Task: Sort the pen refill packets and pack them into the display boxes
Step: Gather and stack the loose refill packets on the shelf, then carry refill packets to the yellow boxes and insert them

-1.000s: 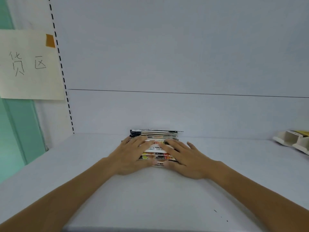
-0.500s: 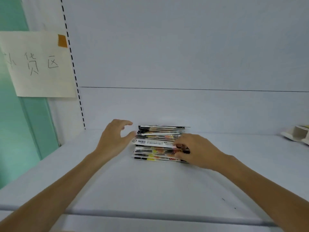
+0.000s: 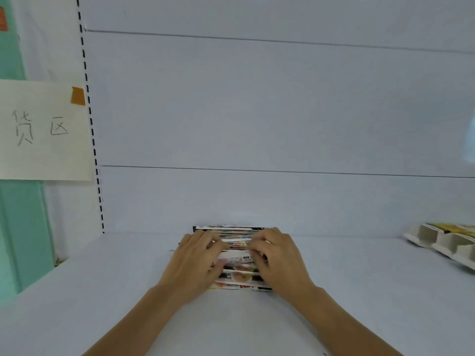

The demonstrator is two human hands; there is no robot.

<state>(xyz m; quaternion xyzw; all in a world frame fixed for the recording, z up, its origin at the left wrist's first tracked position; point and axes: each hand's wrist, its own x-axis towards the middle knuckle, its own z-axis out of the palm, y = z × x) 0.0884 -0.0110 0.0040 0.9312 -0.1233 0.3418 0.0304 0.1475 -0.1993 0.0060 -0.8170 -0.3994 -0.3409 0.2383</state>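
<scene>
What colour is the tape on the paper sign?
Orange tape, clearest in the head view.

Packet stack (image 3: 237, 264) mostly behind the hands (image 3: 195, 263); display boxes (image 3: 437, 241) partly beyond right edge.

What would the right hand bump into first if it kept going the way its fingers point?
The packets, which the right hand holds. Beyond them, probably the left hand, though depth is unclear.

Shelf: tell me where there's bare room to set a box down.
Bare shelf lies between the left wall and the left hand, and another patch between the right hand and the display boxes at the right edge. The middle is crowded: both hands hold the stack of packets.
</scene>
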